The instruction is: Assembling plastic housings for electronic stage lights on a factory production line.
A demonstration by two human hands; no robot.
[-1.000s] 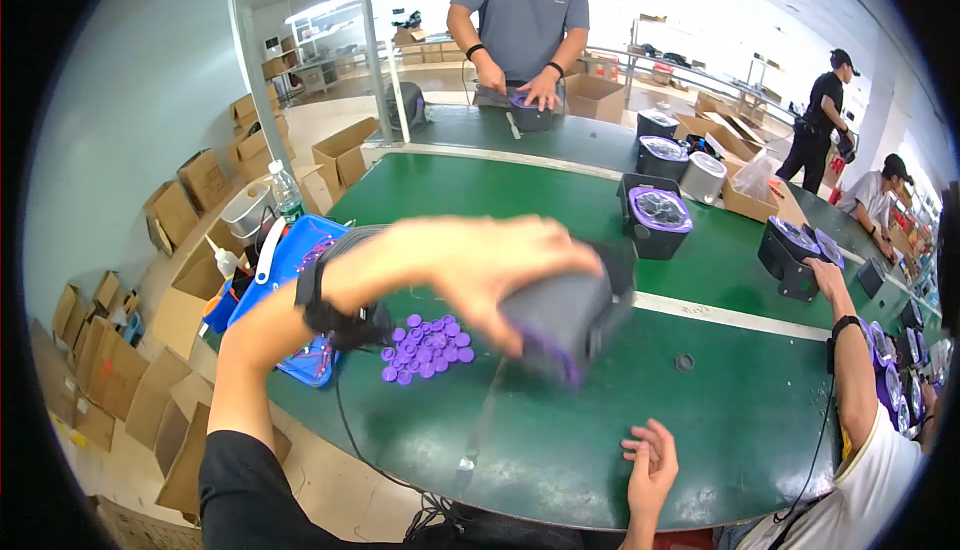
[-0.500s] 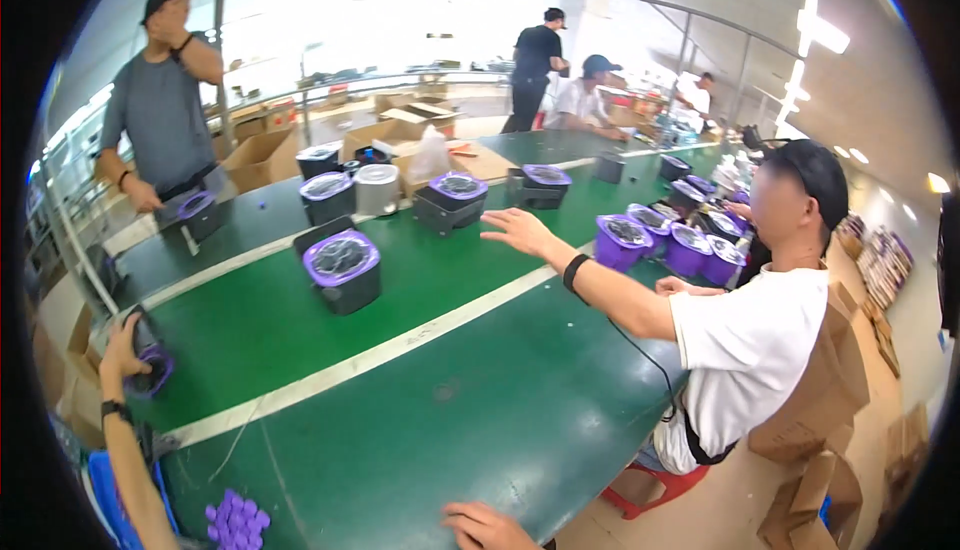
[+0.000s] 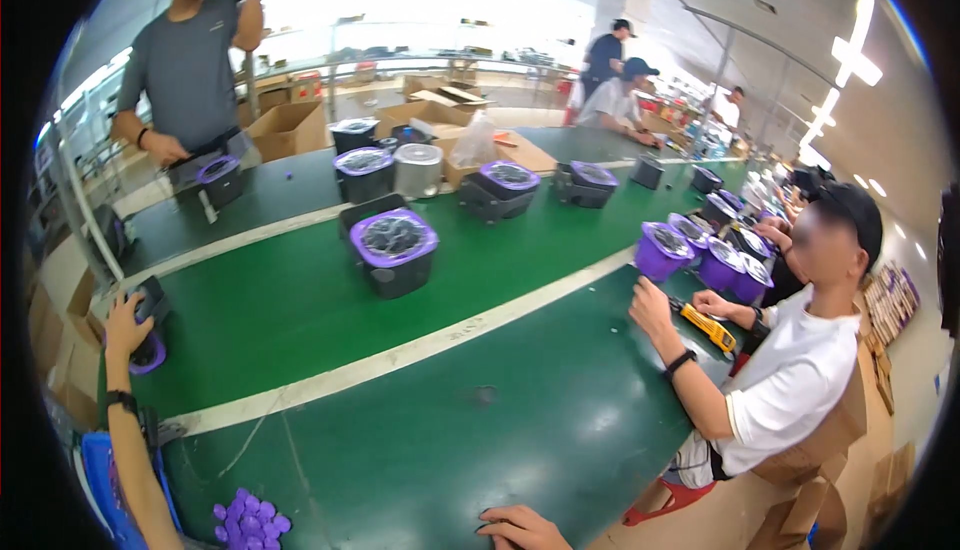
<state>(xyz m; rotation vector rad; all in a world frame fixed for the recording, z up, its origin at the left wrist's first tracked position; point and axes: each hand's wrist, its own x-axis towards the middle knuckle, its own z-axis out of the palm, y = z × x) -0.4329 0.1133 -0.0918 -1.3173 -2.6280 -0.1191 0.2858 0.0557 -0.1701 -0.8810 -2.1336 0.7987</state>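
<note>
At the far left end of the green belt, my left hand point(image 3: 127, 330) grips a dark grey bin with a purple rim point(image 3: 150, 352), fingers over its dark body. Its far side is partly hidden by the hand. My right hand point(image 3: 522, 528) lies on the near edge of the dark green worktable point(image 3: 400, 440), empty, fingers loosely stretched. A heap of small purple pieces point(image 3: 250, 520) sits by my left forearm. Mid-belt stands another dark grey bin with a purple rim point(image 3: 393, 250), its top covered by clear film.
More purple-rimmed bins point(image 3: 505, 185) stand further along the belt point(image 3: 270, 300). At right a co-worker in white point(image 3: 790, 380) sits beside a yellow tool point(image 3: 708, 328) and several purple buckets point(image 3: 663, 253). Another person point(image 3: 185, 70) stands across the belt. A blue crate point(image 3: 100, 470) is at lower left.
The view has swung left, so the scene sits further right. The co-worker in white has drawn the outstretched arm back from the belt. The standing person's raised hand has moved up.
</note>
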